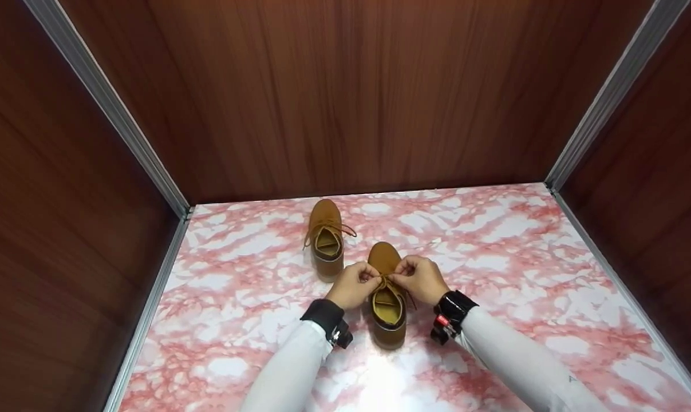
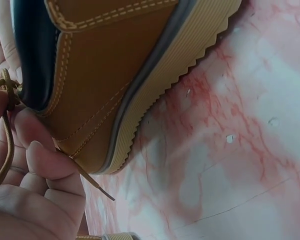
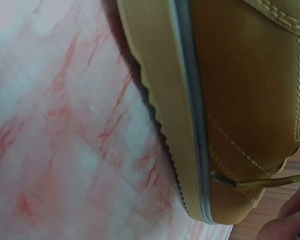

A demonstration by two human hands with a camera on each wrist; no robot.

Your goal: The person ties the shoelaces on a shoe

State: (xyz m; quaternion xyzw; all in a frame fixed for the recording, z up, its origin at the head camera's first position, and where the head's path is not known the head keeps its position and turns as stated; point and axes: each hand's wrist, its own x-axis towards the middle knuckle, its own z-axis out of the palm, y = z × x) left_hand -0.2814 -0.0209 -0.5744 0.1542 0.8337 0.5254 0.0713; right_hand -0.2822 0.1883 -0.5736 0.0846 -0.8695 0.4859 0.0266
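A tan lace-up shoe (image 1: 389,336) stands on the floor between my hands, toe pointing away from me. My left hand (image 1: 352,282) pinches the brown shoelace (image 1: 383,282) over the tongue from the left side. From the right, my right hand (image 1: 424,281) pinches the lace at the same knot. In the left wrist view a lace loop (image 2: 9,145) hangs by the left fingers, and a loose lace end (image 2: 97,185) sticks out past them. The right wrist view shows a lace tip (image 3: 270,182) lying across the shoe's side; most of the right hand is outside that view.
A matching tan shoe (image 1: 326,214) stands farther back to the left, its laces (image 1: 345,229) loose at both sides. The floor (image 1: 494,252) has a red and white marbled pattern. Dark wooden panels (image 1: 345,103) with metal edge strips (image 1: 603,91) enclose it on three sides.
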